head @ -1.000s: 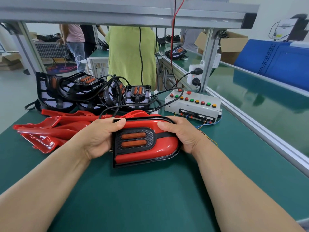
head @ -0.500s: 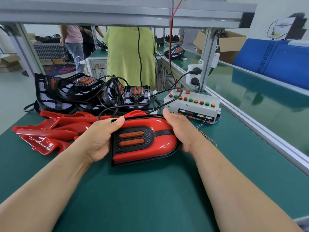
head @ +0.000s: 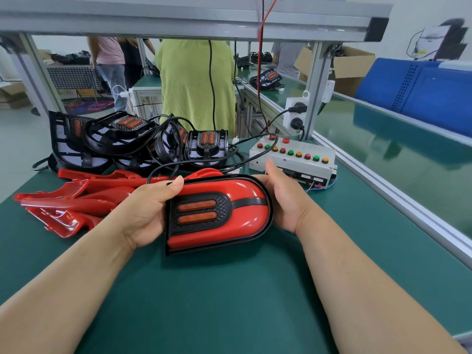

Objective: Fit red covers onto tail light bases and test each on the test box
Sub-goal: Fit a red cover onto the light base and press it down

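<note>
On the green table (head: 229,315) in front of us, a heap of black bases (head: 120,134) is sitting at the back left. A heap of red covers (head: 76,200) is lying just in front of it. We are holding one tail light (head: 237,221) over the middle of the table and tilting it toward us. Its cover (head: 245,195) is already sitting on its base (head: 204,248). The white test box (head: 306,166) is waiting at the back right, near our right hand (head: 288,200).

Our left hand (head: 145,213) is gripping the flat end, with the thumb curling over the top edge. Our right hand is cupping the round end, thumb sticking up. Its fingers are hiding under the light, likely curling round it. A black cable (head: 189,162) is running from behind the light toward the box.

Now we are thinking about what could go wrong. If the cover is not clicking in all the way round, it could be popping loose as we move the light. The cable is lying across the heaps, so pulling on it could be dragging bases along or pushing covers off the table. Our right wrist could also be bumping the small buttons (head: 290,152) by mistake.
</note>
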A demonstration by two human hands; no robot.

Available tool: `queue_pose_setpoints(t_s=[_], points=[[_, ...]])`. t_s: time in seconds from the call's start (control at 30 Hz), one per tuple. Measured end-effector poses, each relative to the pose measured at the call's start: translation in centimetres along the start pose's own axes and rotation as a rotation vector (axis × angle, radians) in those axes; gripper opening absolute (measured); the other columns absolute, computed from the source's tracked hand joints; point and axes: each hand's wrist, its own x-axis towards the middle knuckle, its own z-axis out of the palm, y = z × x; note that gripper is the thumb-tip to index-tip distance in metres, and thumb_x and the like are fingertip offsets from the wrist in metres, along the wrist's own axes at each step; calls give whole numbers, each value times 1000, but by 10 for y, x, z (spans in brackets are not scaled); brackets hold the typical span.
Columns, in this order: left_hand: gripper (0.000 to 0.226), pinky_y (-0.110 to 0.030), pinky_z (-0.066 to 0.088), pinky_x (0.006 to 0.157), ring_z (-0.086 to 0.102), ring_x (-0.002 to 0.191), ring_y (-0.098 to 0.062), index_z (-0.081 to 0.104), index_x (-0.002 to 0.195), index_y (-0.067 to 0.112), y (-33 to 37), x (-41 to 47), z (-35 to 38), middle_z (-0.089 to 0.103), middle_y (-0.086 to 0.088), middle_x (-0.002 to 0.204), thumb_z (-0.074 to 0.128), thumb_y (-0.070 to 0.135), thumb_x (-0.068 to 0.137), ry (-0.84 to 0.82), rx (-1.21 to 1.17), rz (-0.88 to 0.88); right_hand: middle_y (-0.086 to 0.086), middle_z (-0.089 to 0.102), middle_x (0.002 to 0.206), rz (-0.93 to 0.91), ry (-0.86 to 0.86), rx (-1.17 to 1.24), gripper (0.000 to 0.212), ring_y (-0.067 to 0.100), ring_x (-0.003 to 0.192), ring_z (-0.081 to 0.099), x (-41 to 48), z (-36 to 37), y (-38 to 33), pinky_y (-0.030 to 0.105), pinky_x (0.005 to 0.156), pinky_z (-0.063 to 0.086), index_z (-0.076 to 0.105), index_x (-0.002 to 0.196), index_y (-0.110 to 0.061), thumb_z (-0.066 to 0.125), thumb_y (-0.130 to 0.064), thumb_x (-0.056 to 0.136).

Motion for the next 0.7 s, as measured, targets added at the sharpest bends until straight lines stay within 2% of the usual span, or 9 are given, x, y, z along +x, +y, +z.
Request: queue_pose_setpoints(t_s=[0.07,0.13,0.2,0.3,0.43,0.53,0.6,0.7], points=[[50,-51,59,83,65,114,-40,60,128,-3,2,-1,1,65,-25,124,45,32,97,26,0,6,19,72,112,5,-8,6,79,31,100,69,1,-2,0,45,93,54,73,113,-5,22,-64,99],[45,-50,60,77,67,109,-40,61,124,-6,4,-2,2,67,-27,120,47,27,97,48,5,29,21,70,116,0,-9,26,80,33,104,67,2,-4,0,45,95,53,71,116,-2,21,-63,99],[39,-50,60,72,69,103,-42,61,120,-8,6,-3,3,67,-30,117,49,21,96,67,38,55,19,72,108,-12,-15,49,77,30,98,70,3,-5,0,41,87,58,75,106,-5,23,-61,100],[42,-55,59,72,68,102,-46,60,121,-8,6,-5,5,67,-32,115,56,20,90,87,71,76,15,74,98,-18,-4,39,71,26,88,72,3,-5,-1,38,78,60,76,92,-8,27,-59,101],[37,-52,59,65,72,90,-45,65,113,-6,3,-8,10,68,-33,108,60,19,85,67,88,93,15,75,95,-22,13,22,64,24,84,72,3,-8,-1,37,79,58,70,100,-3,32,-55,102],[32,-51,59,60,72,83,-45,67,107,-3,4,-11,10,70,-34,100,60,19,86,-1,99,81,12,76,89,-34,63,-26,52,20,78,71,5,-9,-2,37,82,54,68,97,-5,37,-46,104],[31,-50,59,61,73,81,-43,68,107,-2,6,-12,6,70,-32,99,59,19,88,-23,127,97,9,74,82,-65,121,-86,40,15,68,69,6,-9,-2,31,74,55,68,93,-6,44,-37,104],[34,-47,60,63,73,82,-39,68,110,-3,8,-11,-3,71,-29,100,57,20,88,-19,136,127,4,71,75,-162,187,-174,25,8,57,63,2,-6,1,19,52,51,68,93,-5,53,-23,101]])
